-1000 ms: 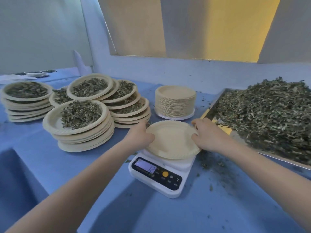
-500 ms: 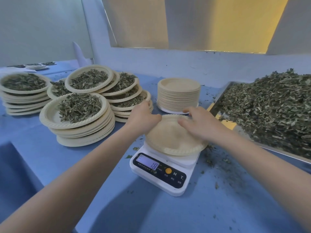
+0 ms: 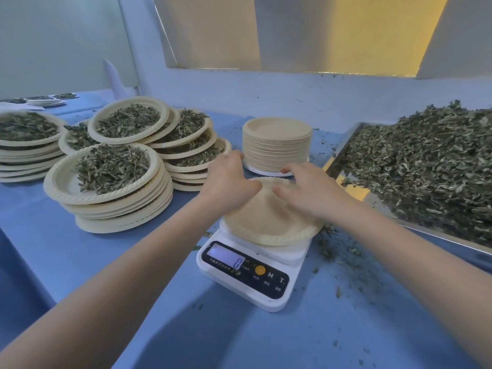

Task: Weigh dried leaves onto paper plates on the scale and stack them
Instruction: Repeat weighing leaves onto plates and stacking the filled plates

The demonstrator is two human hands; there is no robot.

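Two hands sit over one empty paper plate (image 3: 269, 225) that rests on the scale (image 3: 250, 272), near the middle of the surface (image 3: 106, 262). The left hand (image 3: 226, 179) rests on the plate's far-left rim, fingers loosely bent; whether that grip pinches the rim I cannot tell. The right hand (image 3: 308, 193) lies flat on the plate's far-right part, fingers straight, holding nothing. The readout appears to show zero.

Loose dried leaves (image 3: 426, 166) are heaped in a metal tray (image 3: 343, 147) at the right edge, just beside the right hand, so that hand looks better placed to fetch them. Spare plates (image 3: 277, 142) stand just behind the scale; filled stacks (image 3: 111, 182) crowd the left side. Pale walls and a window recess rise behind.
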